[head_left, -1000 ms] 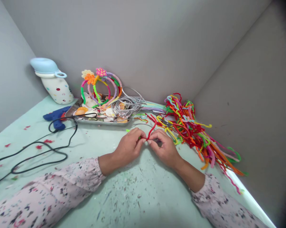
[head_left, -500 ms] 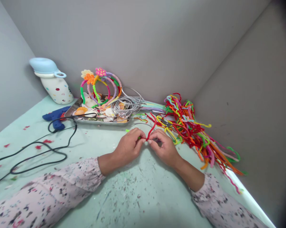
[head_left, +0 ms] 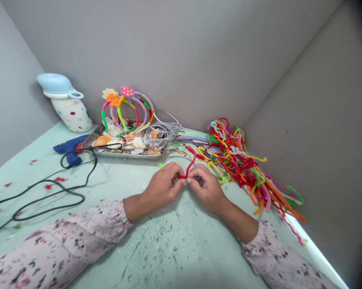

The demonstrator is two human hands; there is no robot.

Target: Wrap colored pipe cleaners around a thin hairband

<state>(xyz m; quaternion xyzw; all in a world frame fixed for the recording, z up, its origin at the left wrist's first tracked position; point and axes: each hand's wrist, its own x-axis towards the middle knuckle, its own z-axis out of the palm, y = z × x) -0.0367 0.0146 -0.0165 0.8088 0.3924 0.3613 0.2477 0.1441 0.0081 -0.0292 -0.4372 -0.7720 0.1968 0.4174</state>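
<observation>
Red pipe cleaner (head_left: 189, 167) sits pinched low over the green table (head_left: 168, 249) w/ my left hand (head_left: 162, 186) & right hand (head_left: 206, 186), fingertips of both closed tight on it, its free end poking up toward the tangled pile of colored pipe cleaners (head_left: 243, 164) just to the right, tray of shells (head_left: 126, 146) behind.

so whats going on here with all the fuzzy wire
A person at a green table pinches a red pipe cleaner between both hands, left hand and right hand, fingertips meeting. A heap of pipe cleaners lies to the right. Behind sit a tray with decorated headbands, a glue gun and a jug.
</observation>
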